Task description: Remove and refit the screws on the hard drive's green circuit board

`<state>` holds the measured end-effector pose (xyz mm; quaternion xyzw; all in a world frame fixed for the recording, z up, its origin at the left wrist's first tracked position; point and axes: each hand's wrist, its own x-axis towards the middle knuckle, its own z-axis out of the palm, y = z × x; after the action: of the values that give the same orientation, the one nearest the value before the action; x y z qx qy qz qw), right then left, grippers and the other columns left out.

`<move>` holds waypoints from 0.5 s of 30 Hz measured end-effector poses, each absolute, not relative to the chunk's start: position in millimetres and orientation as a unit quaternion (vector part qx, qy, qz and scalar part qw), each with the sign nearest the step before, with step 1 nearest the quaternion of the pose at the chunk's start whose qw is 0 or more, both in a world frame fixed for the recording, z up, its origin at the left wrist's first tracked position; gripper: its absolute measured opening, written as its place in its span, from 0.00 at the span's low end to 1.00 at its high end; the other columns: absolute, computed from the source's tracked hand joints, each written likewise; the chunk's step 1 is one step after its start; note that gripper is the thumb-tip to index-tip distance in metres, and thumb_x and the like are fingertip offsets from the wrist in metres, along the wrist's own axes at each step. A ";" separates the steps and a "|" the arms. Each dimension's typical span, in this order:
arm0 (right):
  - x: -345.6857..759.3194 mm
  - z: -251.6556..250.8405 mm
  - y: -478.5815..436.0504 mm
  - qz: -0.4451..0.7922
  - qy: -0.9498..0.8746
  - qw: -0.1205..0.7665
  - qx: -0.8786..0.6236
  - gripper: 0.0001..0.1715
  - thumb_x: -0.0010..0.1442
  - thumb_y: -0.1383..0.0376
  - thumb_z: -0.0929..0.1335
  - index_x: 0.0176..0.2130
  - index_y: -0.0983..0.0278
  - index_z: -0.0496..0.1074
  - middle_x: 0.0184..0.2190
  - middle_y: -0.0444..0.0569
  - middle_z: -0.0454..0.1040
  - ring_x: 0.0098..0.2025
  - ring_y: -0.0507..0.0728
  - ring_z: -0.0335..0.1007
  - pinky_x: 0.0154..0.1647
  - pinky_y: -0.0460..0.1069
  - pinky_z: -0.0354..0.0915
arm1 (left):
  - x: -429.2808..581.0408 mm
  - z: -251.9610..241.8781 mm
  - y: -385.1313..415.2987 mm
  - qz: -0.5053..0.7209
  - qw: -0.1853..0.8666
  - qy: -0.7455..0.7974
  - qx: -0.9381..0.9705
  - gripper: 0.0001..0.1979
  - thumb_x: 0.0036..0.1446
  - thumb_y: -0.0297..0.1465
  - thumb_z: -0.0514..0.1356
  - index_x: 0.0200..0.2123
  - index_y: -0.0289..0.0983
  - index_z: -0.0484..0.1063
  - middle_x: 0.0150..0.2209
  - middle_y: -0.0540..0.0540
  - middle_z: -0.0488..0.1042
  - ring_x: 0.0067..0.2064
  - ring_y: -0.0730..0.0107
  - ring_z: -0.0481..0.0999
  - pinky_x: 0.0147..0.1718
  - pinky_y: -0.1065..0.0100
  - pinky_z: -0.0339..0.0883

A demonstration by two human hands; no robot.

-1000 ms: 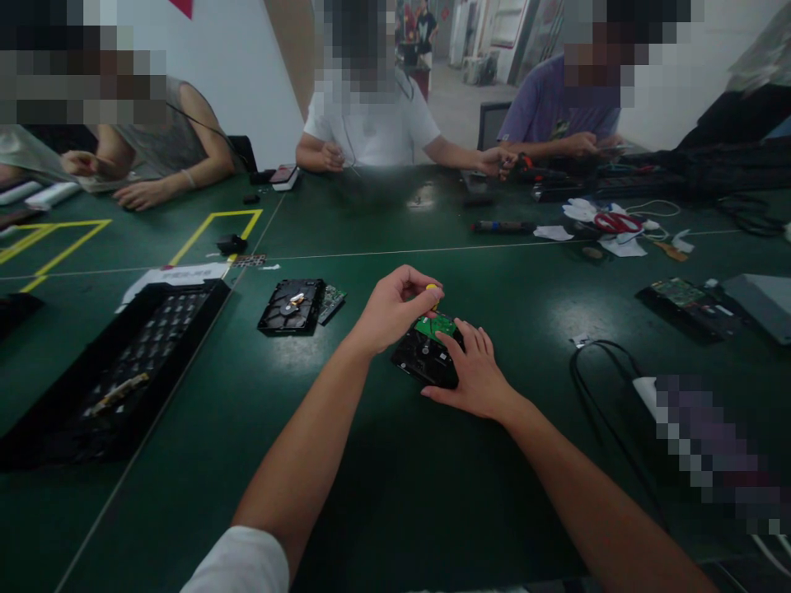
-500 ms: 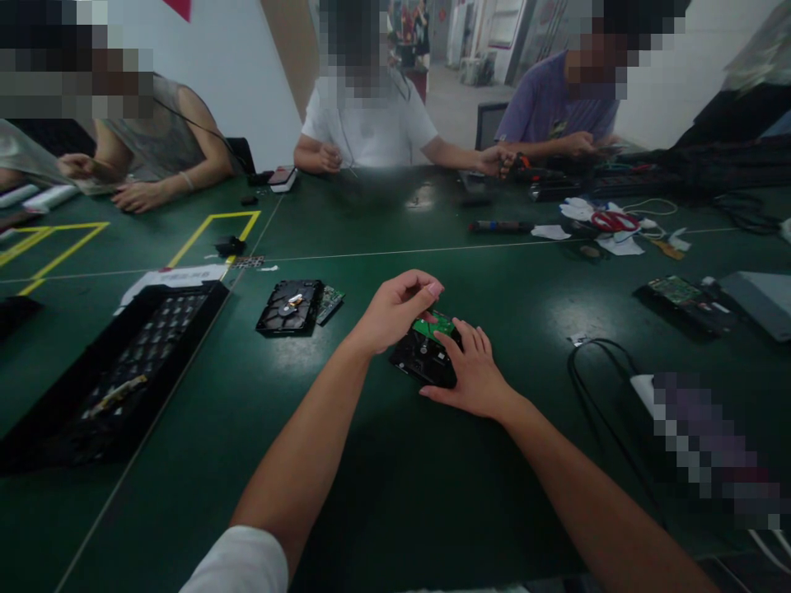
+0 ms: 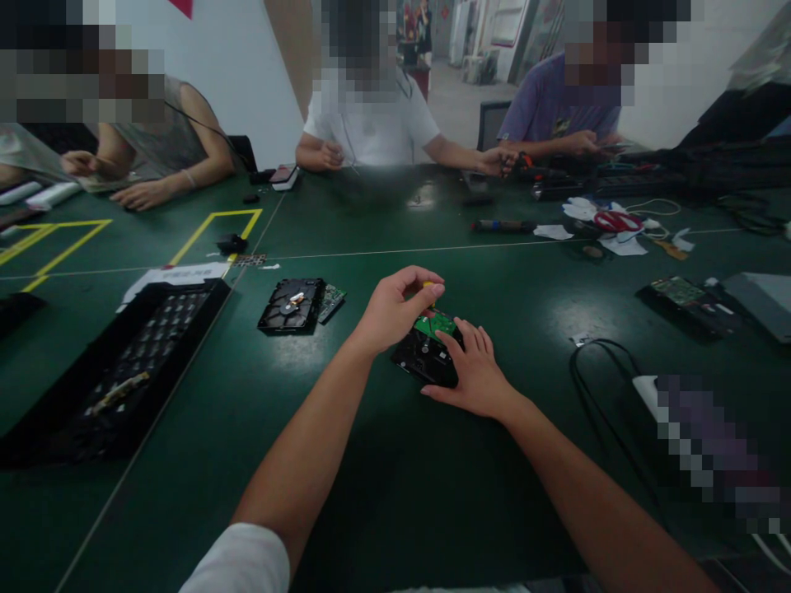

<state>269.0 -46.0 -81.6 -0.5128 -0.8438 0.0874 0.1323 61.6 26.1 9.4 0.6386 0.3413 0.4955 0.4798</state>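
Observation:
A black hard drive with a green circuit board (image 3: 426, 347) lies on the dark green table (image 3: 371, 494) in front of me. Above its far left part, my left hand (image 3: 399, 306) pinches a small yellow-handled tool (image 3: 429, 286), most of it hidden by the fingers. My right hand (image 3: 473, 366) rests on the drive's right side, fingers spread and thumb at the near edge, steadying it against the table. To the left lies another black drive (image 3: 292, 306), with a loose green circuit board (image 3: 332, 303) touching or close to its right edge.
A long black tray (image 3: 145, 362) lies at the left. At the right are a cable (image 3: 574, 371), a drive (image 3: 689, 303) and a grey box (image 3: 763, 301). Gloves (image 3: 581, 208) and a dark pen-like tool (image 3: 502, 226) lie farther back. Several people sit across the table.
The yellow handle now shows between my left fingers, where it was hidden before. My left hand has shifted very slightly; my right hand stays on the drive.

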 end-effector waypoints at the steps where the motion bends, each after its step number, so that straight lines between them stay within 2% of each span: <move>1: 268.8 -81.4 -46.0 0.088 -0.843 0.131 -0.513 0.65 0.56 0.27 0.68 0.74 0.65 0.58 0.77 0.69 0.47 0.79 0.79 0.40 0.78 0.74 0.38 | 62.9 8.4 26.1 0.502 0.467 0.348 0.639 0.14 0.64 0.40 0.69 0.43 0.36 0.78 0.40 0.45 0.78 0.38 0.68 0.79 0.32 0.70 0.79; 4: 268.3 -80.7 -45.9 0.088 -0.843 0.129 -0.515 0.65 0.56 0.27 0.68 0.74 0.64 0.58 0.77 0.69 0.47 0.79 0.80 0.39 0.77 0.75 0.38 | 65.3 5.8 25.8 0.519 0.430 0.367 0.642 0.16 0.58 0.40 0.74 0.39 0.37 0.75 0.38 0.47 0.75 0.35 0.70 0.78 0.27 0.72 0.76; 7: 267.7 -80.5 -45.8 0.086 -0.842 0.125 -0.518 0.66 0.55 0.27 0.68 0.74 0.64 0.58 0.77 0.69 0.47 0.79 0.80 0.40 0.78 0.75 0.38 | 64.5 5.8 24.9 0.506 0.435 0.365 0.650 0.18 0.55 0.40 0.76 0.38 0.37 0.74 0.36 0.49 0.75 0.33 0.72 0.77 0.26 0.73 0.75; 10: 267.5 -81.4 -45.9 0.082 -0.841 0.126 -0.520 0.65 0.55 0.27 0.68 0.74 0.63 0.59 0.77 0.69 0.48 0.79 0.80 0.42 0.78 0.74 0.39 | 61.5 9.0 23.3 0.478 0.444 0.351 0.672 0.15 0.60 0.40 0.74 0.41 0.37 0.78 0.39 0.46 0.78 0.33 0.72 0.78 0.28 0.72 0.75; 15: 267.8 -83.6 -46.1 0.077 -0.842 0.127 -0.518 0.65 0.55 0.27 0.69 0.74 0.64 0.58 0.77 0.70 0.47 0.79 0.80 0.41 0.78 0.74 0.39 | 57.8 14.8 21.9 0.450 0.491 0.308 0.679 0.14 0.70 0.39 0.63 0.53 0.38 0.79 0.47 0.42 0.81 0.42 0.66 0.81 0.34 0.69 0.79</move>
<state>267.8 -46.1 -83.6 -0.5184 -0.8421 0.0768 0.1275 57.8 21.9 14.8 0.6788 0.3081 0.4504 0.4915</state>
